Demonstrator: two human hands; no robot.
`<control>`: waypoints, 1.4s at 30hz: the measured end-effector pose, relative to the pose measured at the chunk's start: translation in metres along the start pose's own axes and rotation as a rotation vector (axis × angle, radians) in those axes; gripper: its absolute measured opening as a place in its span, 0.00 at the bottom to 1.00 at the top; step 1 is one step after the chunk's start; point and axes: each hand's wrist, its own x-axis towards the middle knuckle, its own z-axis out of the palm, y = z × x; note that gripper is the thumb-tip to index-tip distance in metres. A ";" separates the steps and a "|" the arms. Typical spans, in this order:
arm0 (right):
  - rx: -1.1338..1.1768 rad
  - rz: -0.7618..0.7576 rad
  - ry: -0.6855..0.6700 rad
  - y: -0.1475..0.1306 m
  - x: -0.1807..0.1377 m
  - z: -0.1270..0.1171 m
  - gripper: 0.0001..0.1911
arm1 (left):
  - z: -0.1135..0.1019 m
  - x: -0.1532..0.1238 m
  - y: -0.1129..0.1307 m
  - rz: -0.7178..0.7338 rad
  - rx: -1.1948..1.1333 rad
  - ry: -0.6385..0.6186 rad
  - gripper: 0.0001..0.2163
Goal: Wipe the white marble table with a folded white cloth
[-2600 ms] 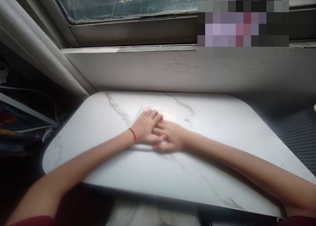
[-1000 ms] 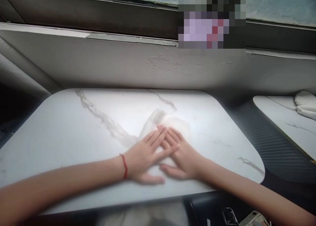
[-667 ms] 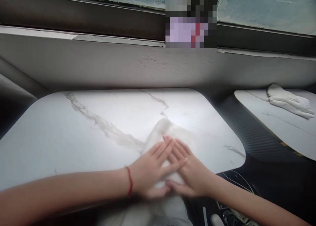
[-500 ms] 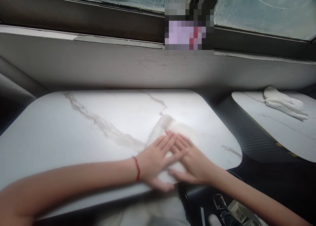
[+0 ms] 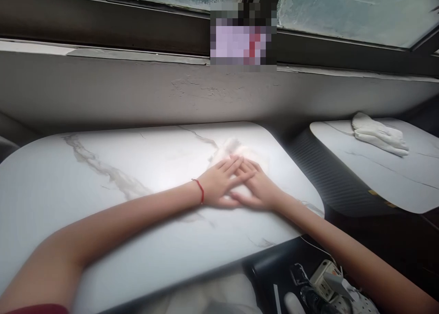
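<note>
A white cloth [image 5: 252, 153] lies on the right half of a white marble-patterned table [image 5: 113, 241], blurred and partly covered by my hands. My left hand [image 5: 219, 183], with a red string bracelet on its wrist, rests flat on it with fingers stretched out. Its fingers overlap those of my right hand [image 5: 259, 186], which also presses flat on the cloth, thumb spread toward the left. Both hands are open and the cloth is beneath them, not gripped.
To the right, a second marble-patterned table [image 5: 387, 177] carries a folded white cloth [image 5: 380, 135]. A wall [image 5: 137, 90] and windows run behind. Below the front edge are a power strip [image 5: 324, 277] and cables on a dark surface.
Both hands and the cloth under them have slid from the table's front edge toward the wall. The view has shifted slightly to the right.
</note>
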 end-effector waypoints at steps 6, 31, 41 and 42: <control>-0.002 -0.042 -0.003 0.049 0.022 -0.003 0.40 | 0.011 0.027 -0.030 -0.064 0.031 0.047 0.40; -0.038 0.048 0.085 0.111 0.090 0.016 0.36 | -0.006 0.046 -0.117 -0.140 0.015 0.071 0.35; -0.147 0.089 0.090 -0.026 0.032 0.020 0.38 | -0.029 -0.043 -0.026 0.030 -0.032 -0.006 0.41; -0.145 0.091 0.070 -0.044 0.022 0.019 0.38 | -0.031 -0.054 -0.009 0.033 -0.039 -0.013 0.41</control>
